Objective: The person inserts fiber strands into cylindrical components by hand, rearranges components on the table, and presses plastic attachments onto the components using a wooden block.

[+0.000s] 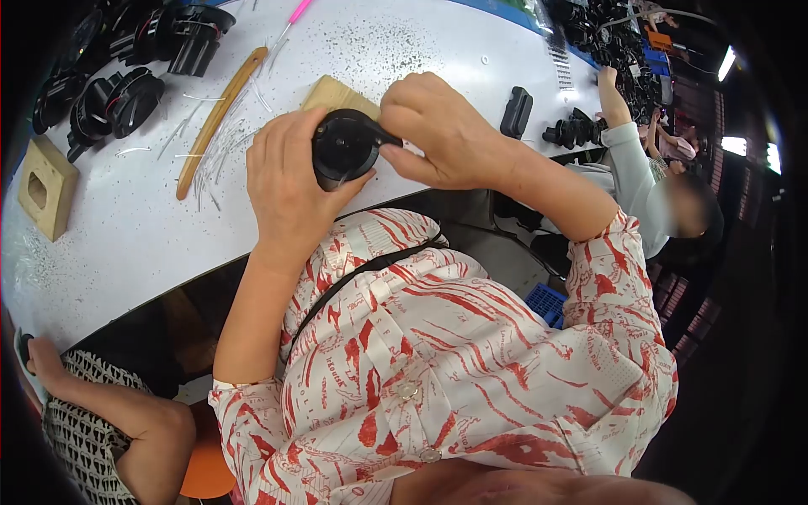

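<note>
A round black part (343, 145) with a dark hollow centre is held above the near edge of the white table. My left hand (290, 172) wraps round its left and lower side, the thumb underneath. On the right, my right hand (438, 126) pinches a short black piece (385, 137) that sticks out from the round part, thumb below and fingers curled above. Just behind the black part lies a wooden block (330, 94), partly hidden by it and by my hands.
Several black parts (135, 101) crowd the table's far left, near a wooden block with a hole (46, 189). A wooden stick (220, 122) lies among pale strips. Right of my hands is a black piece (517, 113). Co-workers' arms (617, 101) show at right and lower left (109, 404).
</note>
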Demonstrator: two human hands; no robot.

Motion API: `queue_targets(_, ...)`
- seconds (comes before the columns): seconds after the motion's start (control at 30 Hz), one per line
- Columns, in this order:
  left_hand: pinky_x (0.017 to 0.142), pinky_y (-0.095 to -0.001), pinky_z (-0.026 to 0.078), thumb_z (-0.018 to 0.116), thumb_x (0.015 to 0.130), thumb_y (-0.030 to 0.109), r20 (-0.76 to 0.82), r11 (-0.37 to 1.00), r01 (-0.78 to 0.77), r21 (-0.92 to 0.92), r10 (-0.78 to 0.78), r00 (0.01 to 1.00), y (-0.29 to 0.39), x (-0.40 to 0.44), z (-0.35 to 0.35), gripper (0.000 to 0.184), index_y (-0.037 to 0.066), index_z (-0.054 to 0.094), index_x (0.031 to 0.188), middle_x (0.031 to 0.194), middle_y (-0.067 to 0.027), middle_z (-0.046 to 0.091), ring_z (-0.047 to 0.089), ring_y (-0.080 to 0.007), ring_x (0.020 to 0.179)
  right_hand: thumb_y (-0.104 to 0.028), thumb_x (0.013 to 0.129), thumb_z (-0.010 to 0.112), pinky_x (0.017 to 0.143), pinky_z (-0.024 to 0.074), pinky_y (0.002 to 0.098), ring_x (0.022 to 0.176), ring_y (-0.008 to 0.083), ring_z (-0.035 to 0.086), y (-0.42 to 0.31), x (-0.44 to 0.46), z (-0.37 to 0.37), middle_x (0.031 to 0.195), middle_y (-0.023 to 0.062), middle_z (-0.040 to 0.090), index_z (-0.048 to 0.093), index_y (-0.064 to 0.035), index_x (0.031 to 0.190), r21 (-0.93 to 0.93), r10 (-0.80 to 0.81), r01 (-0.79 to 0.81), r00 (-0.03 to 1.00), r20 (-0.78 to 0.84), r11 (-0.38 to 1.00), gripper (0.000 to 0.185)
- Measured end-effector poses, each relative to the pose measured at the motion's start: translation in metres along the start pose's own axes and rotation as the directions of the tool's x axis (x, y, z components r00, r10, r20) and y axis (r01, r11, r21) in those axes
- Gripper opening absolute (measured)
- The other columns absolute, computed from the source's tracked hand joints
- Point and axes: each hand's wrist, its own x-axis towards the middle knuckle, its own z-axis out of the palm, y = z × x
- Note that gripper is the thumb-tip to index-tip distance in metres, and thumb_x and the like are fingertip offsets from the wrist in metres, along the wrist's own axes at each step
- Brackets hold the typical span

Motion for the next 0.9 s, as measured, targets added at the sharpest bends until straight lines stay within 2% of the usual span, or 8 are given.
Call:
queue_targets(0.07, 0.098, -0.0446, 0.045, 0.093, 0.062, 0.023, -0.004, 1.0, -0.007, -0.006, 0.007, 1.0, -0.003, -0.002, 0.001, 0.073, 0.007, 0.062, 0.126, 0.118, -0.0112, 0.063, 0.059, -0.0324, 0.114, -0.015, 0.084, 0.069, 0.087, 0.0435, 0.0452, 0.088, 0.0318, 0.055, -0.002, 0.002, -0.001, 0.09, 0.0107, 0.056, 0.059, -0.0055, 0.09, -0.018, -0.094, 0.095, 0.995, 0.025, 0.995, 0.016)
queue_targets(0.1, 0.098, -0.0447, 0.045, 0.093, 0.062, 0.023, -0.007, 1.0, -0.011, -0.011, 0.011, 1.0, -0.005, -0.002, 0.001, 0.073, 0.007, 0.062, 0.125, 0.117, -0.0112, 0.063, 0.059, -0.0325, 0.114, -0.015, 0.084, 0.069, 0.087, 0.0435, 0.0452, 0.088, 0.0318, 0.055, -0.002, 0.005, -0.001, 0.09, 0.0107, 0.056, 0.059, -0.0055, 0.09, -0.015, -0.093, 0.093, 0.995, 0.027, 0.996, 0.016)
queue_targets(0.2, 0.098, -0.0448, 0.045, 0.093, 0.061, 0.024, -0.013, 1.0, -0.021, -0.023, 0.02, 1.0, -0.007, -0.002, 0.002, 0.073, 0.007, 0.062, 0.125, 0.117, -0.0113, 0.063, 0.059, -0.0326, 0.114, -0.016, 0.081, 0.07, 0.089, 0.0427, 0.044, 0.089, 0.0284, 0.055, 0.001, 0.011, -0.002, 0.089, 0.0081, 0.054, 0.059, -0.0072, 0.088, -0.043, -0.213, 0.221, 0.967, 0.142, 0.974, 0.016)
queue_targets(0.33, 0.097, -0.0448, 0.046, 0.093, 0.061, 0.026, -0.04, 0.999, -0.028, -0.034, 0.027, 0.999, -0.009, -0.003, 0.003, 0.073, 0.007, 0.063, 0.124, 0.116, -0.0112, 0.063, 0.06, -0.0326, 0.112, -0.018, 0.079, 0.07, 0.088, 0.0433, 0.0424, 0.087, 0.0271, 0.055, 0.004, 0.019, -0.001, 0.087, 0.0072, 0.052, 0.058, -0.0083, 0.084, 0.013, -0.332, 0.336, 0.924, 0.189, 0.942, 0.016)
queue_targets(0.6, 0.096, -0.0441, 0.046, 0.093, 0.059, 0.029, -0.051, 0.998, -0.011, -0.062, 0.008, 0.999, -0.008, -0.001, 0.003, 0.074, 0.007, 0.064, 0.123, 0.115, -0.0103, 0.063, 0.06, -0.0317, 0.11, -0.02, 0.075, 0.072, 0.084, 0.0447, 0.0411, 0.082, 0.0268, 0.054, 0.004, 0.021, 0.004, 0.085, 0.0065, 0.05, 0.055, -0.009, 0.078, -0.006, -0.249, 0.253, 0.954, 0.165, 0.967, 0.02)
queue_targets(0.9, 0.095, -0.0429, 0.046, 0.092, 0.058, 0.029, -0.035, 0.997, 0.013, -0.08, -0.016, 0.999, -0.006, -0.001, 0.002, 0.073, 0.008, 0.065, 0.122, 0.115, -0.0089, 0.064, 0.06, -0.0302, 0.11, -0.019, 0.072, 0.073, 0.081, 0.0442, 0.0408, 0.08, 0.0259, 0.053, 0.004, 0.026, 0.008, 0.085, 0.0063, 0.049, 0.053, -0.0091, 0.077, 0.019, -0.299, 0.3, 0.942, 0.152, 0.954, 0.023)
